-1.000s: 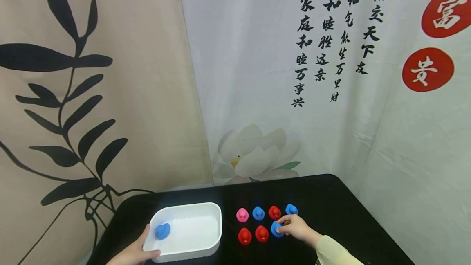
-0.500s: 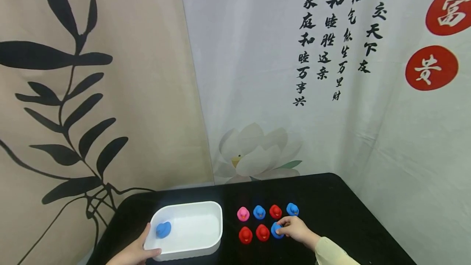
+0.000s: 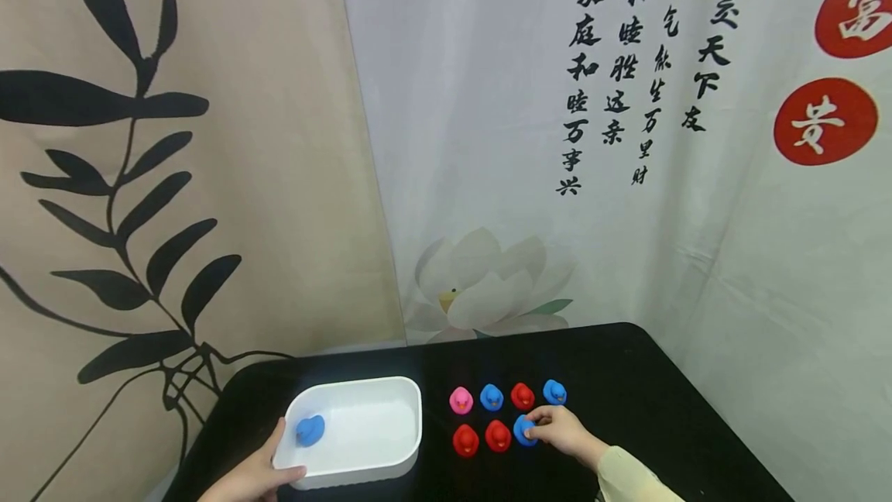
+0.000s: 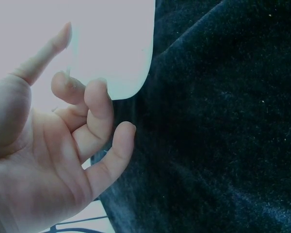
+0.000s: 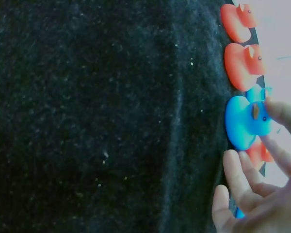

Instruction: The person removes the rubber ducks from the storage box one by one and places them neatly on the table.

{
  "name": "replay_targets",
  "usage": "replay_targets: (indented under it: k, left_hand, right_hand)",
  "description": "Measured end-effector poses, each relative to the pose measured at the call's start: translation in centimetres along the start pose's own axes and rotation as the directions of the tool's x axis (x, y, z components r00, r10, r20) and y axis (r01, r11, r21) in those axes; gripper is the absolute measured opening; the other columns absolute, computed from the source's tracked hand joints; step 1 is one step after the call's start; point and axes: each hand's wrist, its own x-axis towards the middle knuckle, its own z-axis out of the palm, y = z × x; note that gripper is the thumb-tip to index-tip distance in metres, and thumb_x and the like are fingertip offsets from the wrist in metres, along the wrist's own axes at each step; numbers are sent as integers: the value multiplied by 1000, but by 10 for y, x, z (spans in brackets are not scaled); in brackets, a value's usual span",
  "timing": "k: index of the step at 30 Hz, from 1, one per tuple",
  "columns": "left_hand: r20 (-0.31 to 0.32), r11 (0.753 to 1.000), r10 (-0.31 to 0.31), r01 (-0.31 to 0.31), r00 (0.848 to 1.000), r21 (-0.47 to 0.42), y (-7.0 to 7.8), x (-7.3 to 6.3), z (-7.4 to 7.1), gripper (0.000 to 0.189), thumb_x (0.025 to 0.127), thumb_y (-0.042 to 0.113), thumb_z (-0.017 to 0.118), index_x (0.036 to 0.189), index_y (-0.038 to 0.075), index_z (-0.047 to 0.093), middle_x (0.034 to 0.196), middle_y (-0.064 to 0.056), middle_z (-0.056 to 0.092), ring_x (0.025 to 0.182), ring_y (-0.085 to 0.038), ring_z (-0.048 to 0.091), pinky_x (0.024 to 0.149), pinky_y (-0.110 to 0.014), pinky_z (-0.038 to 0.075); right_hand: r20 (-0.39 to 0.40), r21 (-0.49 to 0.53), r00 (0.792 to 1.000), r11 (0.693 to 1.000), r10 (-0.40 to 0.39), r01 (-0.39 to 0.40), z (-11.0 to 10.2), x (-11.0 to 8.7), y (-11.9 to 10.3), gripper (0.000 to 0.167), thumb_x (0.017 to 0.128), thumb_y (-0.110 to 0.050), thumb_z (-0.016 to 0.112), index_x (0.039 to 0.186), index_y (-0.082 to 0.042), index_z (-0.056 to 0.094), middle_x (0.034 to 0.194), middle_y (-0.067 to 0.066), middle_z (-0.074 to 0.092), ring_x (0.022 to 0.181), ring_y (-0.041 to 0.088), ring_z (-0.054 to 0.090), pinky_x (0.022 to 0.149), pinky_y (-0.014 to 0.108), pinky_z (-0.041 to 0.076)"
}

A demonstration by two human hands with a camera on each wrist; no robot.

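My left hand (image 3: 254,472) grips the near left corner of a white plastic tub (image 3: 376,480), its fingers curled against the wall in the left wrist view. One blue rubber duck (image 3: 310,431) lies inside the tub, toward its left end. My right hand (image 3: 563,432) pinches another blue rubber duck (image 5: 240,122) by the head, between thumb and forefinger; that duck is at the right end of the front row. Beside it in the same row are two red rubber ducks (image 3: 498,436). The hand partly covers the pinched duck in the head view.
Behind the front row stand a pink duck (image 3: 461,400), a blue duck (image 3: 491,397), a red duck (image 3: 523,397) and a further blue duck (image 3: 554,392). A black cloth (image 3: 648,401) covers the table. Printed curtains (image 3: 481,138) hang behind it.
The head view has shifted slightly, so the whole scene sits a little higher. Both hands keep their places on the tub and the blue duck.
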Motion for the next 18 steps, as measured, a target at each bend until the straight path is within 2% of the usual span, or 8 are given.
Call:
replay_targets:
  k: [5,12,18]
  left_hand:
    - [2,1000,2,-2,1000,-13,1,0,0,106,89,41,68,150,-1,-9,96,-16,47,57,-20,48,53,-25,40]
    - [-29,1000,-16,16,999,-1,3,-2,1,106,88,40,69,151,-1,-6,110,-25,44,62,-23,47,55,-27,40]
    - [-28,1000,-14,14,1000,16,5,-2,1,106,88,41,68,150,-2,-6,108,-23,45,62,-24,49,56,-28,41]
  right_hand:
    - [1,10,1000,1000,9,-9,-2,1,1,23,84,-12,73,101,2,68,91,4,66,80,17,60,70,37,51]
    - [-19,26,1000,1000,3,-2,-3,1,2,22,81,-10,74,97,3,69,87,3,67,76,16,60,67,33,50]
    - [-18,22,1000,1000,15,-14,-4,3,3,21,80,-11,75,96,1,70,85,2,66,76,16,60,68,34,50]
